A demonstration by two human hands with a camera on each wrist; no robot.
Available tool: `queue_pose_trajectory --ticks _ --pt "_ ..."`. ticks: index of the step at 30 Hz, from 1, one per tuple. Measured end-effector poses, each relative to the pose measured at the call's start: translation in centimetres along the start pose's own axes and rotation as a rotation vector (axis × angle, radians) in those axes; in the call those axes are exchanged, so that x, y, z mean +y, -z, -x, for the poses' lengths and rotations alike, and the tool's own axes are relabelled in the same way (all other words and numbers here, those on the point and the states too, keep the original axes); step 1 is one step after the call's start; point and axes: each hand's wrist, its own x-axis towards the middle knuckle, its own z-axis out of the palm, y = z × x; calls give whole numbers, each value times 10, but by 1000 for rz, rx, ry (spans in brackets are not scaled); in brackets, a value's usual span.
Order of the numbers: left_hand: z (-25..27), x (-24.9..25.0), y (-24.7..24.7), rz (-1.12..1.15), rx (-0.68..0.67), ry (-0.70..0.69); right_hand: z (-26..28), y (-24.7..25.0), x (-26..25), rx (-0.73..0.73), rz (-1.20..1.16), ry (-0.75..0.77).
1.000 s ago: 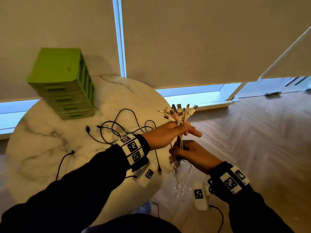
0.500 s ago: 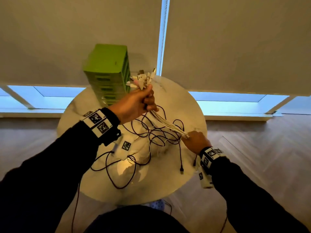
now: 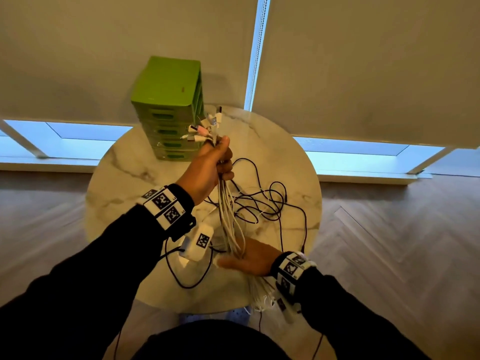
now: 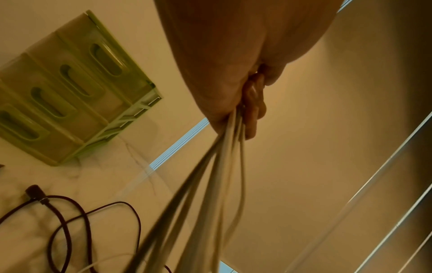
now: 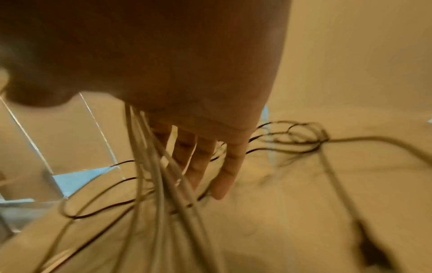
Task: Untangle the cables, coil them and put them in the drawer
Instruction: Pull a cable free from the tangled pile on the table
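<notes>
From my remote seat I see the left hand (image 3: 211,167) raised over the round marble table (image 3: 124,183), fist clamped around a bundle of white cables (image 3: 228,216); the plug ends (image 3: 207,126) fan out above the thumb, right in front of the green drawer unit (image 3: 168,105); left wrist view confirms it – fingers (image 4: 253,109) curled tight, the white strands (image 4: 210,194) running down out of the fist, blurred; the bundle hangs from that fist to the right hand (image 3: 249,258), which sits low near the table's front edge, palm up, fingers straight and spread – not closed on anything; the strands pass across its palm and their loose tails (image 3: 262,294) drop past the table edge below the wrist; right wrist view shows the same – straight fingers (image 5: 224,170) apart, white strands (image 5: 163,175) passing between thumb and fingers, picture soft; black cables (image 3: 262,203) lie in a loose tangle on the tabletop, between the two hands and out to the right, one loop (image 3: 181,271) reaching the front edge under the left wrist; one dark plug (image 4: 35,192) lies flat on the marble near the unit's base; drawer unit stands upright at the far edge against the window blind (image 3: 363,61), all its drawers pushed in.
</notes>
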Motion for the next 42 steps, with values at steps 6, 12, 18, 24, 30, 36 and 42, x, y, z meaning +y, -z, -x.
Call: queue_pose_trajectory --ticks 6,12,18,24,30,36,42 --pt "-6 -16 -13 -24 -61 58 24 65 63 373 -84 -209" --pt "-7 -35 -16 -36 -58 91 3 59 123 46 392 -492" --pt "-6 -37 3 -46 11 96 -7 62 124 179 558 -326" --pt "-3 -39 34 -48 120 59 -7 125 90 733 511 31" --pt "0 -49 53 19 261 8 -17 151 -1 899 -111 117" --pt "4 -46 44 -44 272 -29 -41 101 -70 799 -232 226" --pt "10 -34 39 -157 253 -41 -57 75 -84 752 -142 255"
